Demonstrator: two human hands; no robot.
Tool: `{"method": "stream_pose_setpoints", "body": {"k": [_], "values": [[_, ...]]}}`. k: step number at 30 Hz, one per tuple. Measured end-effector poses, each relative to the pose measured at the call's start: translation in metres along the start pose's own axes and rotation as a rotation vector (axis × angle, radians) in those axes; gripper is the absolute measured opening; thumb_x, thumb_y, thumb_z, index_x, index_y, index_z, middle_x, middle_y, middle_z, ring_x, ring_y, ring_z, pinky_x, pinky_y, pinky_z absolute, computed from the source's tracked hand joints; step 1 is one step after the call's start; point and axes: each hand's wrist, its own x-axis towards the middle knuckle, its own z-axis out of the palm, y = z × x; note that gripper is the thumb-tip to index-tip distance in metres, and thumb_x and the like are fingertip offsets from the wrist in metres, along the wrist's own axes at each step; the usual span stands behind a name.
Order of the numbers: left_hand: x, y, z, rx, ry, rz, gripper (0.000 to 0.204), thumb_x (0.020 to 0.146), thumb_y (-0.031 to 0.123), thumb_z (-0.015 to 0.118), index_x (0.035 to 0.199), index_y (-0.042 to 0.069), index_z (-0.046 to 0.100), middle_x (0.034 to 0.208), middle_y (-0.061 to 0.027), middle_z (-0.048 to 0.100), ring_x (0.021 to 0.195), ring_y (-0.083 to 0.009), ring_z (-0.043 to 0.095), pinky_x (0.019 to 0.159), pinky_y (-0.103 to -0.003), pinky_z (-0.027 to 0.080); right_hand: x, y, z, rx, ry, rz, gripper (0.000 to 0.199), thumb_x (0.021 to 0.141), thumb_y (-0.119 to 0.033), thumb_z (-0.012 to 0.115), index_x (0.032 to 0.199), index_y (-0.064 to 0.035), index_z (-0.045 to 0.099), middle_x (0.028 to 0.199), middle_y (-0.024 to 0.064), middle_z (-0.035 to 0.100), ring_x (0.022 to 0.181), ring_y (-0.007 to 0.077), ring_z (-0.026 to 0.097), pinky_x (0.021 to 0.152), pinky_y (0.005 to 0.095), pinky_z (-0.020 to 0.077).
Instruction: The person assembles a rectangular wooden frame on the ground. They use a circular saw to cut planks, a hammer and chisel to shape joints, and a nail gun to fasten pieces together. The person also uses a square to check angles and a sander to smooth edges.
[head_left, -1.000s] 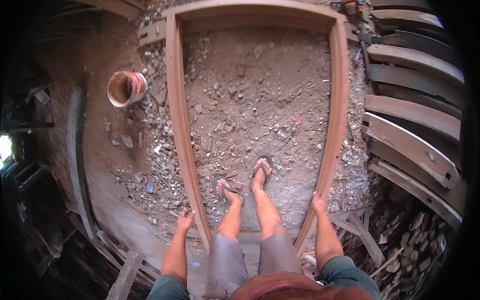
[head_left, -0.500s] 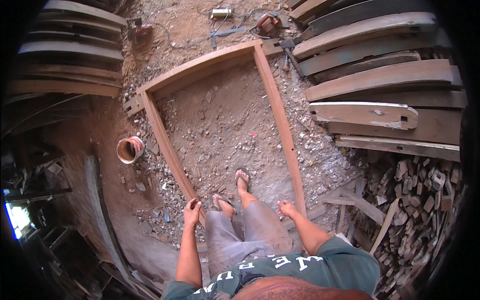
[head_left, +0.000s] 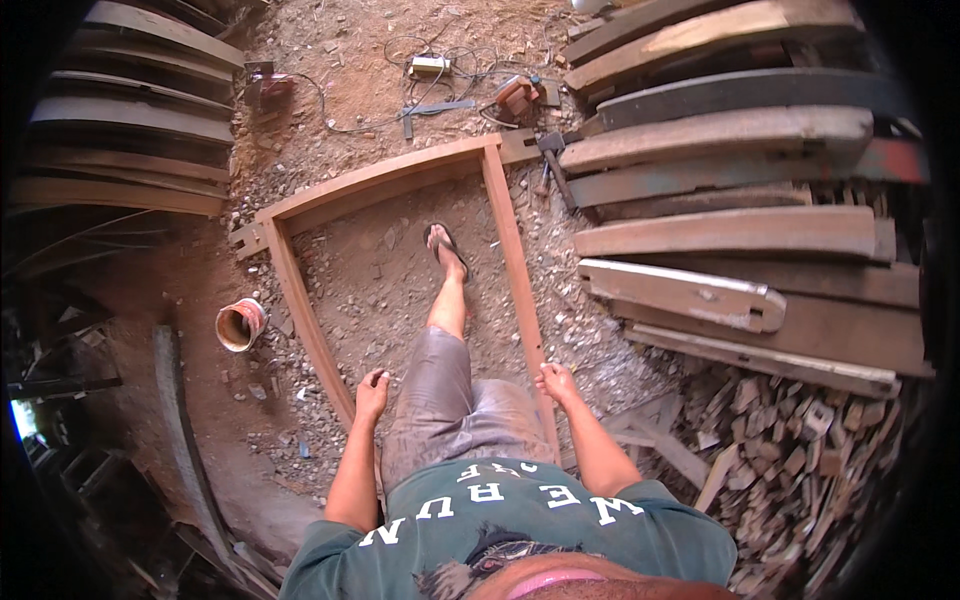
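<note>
head view: the wooden frame (head_left: 383, 166) lies on the ground ahead of both hands, long axis running away from the fingers & leaning a bit to the left. far crosspiece is well apart from either hand; the two long rails come back toward the body, one per side.

r hand (head_left: 553, 382) is right at the near stretch of the r rail (head_left: 514, 250), overlapping it in view; rest of that rail goes ahead & slightly left of the r fingers. l hand (head_left: 371, 394) is just to the right of the l rail's (head_left: 308, 315) near end, so that rail runs ahead-left of the l fingers. each hand is nearest its own rail (contact w/ the wood: can't tell from above, on either side).

fingers: both sets loosely curled, narrow gap at the tips; can't tell if anything small is pinched. neither hand has a grip on the frame that i can see.

other stuff: sandalled foot (head_left: 447, 250) is ahead, btwn the two hands & btwn the rails. bucket (head_left: 240, 325) tipped toward the cam, ahead-left of the l fingers, outside the frame. hammer (head_left: 556, 165) well ahead of the r fingers, near the frame's far r corner. stacked planks (head_left: 725, 232) ahead-right of the r fingers; offcut pile (head_left: 800, 440) off to their right, a bit nearer the body.
</note>
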Motion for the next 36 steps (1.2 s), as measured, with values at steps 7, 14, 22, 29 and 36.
{"method": "stream_pose_setpoints", "body": {"k": [7,14,22,29,36], "values": [[0.182,0.129,0.057,-0.043,0.079,-0.022,0.043,0.098,0.027,0.065,0.128,-0.003,0.066,0.121,-0.0191,0.072,0.113,-0.0257,0.068,0.1,-0.037,0.051,0.123,-0.207,-0.043,-0.419,-0.043,-0.139,0.035,0.103,-0.039,0.058,0.103,-0.0049,0.067,0.084,0.0062,0.071,0.077,0.0162,0.07,0.067,0.0314,0.0557],[0.258,0.297,0.163,-0.25,-0.111,-0.053,0.033,0.101,0.019,0.061,0.127,0.001,0.067,0.121,-0.0141,0.071,0.117,-0.0226,0.064,0.105,-0.035,0.047,0.257,-0.393,-0.062,-0.056,0.032,-0.081,0.036,0.104,-0.038,0.058,0.116,-0.0043,0.062,0.096,0.0106,0.073,0.079,0.0177,0.07,0.068,0.0332,0.0586],[0.298,0.308,0.278,-0.276,-0.373,-0.272,0.042,0.097,0.023,0.066,0.131,-0.001,0.063,0.112,-0.0152,0.073,0.105,-0.0217,0.069,0.095,-0.034,0.053,0.454,-0.593,-0.005,0.13,-0.029,-0.095,0.046,0.096,-0.04,0.071,0.125,-0.0076,0.055,0.107,0.0099,0.071,0.089,0.0203,0.069,0.072,0.035,0.0594],[0.339,0.327,0.325,-0.33,-0.351,-0.387,0.044,0.098,0.022,0.066,0.136,0.002,0.059,0.114,-0.0124,0.072,0.105,-0.0193,0.068,0.093,-0.032,0.053,0.687,-0.688,0.012,0.508,-0.037,-0.211,0.08,0.094,-0.057,0.068,0.152,-0.0144,0.035,0.155,0.0082,0.038,0.147,0.0307,0.032,0.121,0.0527,0.0233],[0.335,0.346,0.375,-0.452,-0.313,-0.393,0.043,0.098,0.022,0.067,0.134,0.001,0.06,0.108,-0.0085,0.071,0.098,-0.0152,0.066,0.088,-0.03,0.053,0.677,-0.69,-0.024,0.682,0.099,-0.306,0.033,0.088,-0.006,0.053,0.119,-0.0177,0.053,0.108,0.0078,0.053,0.094,0.0259,0.057,0.086,0.0579,0.0536]]}}
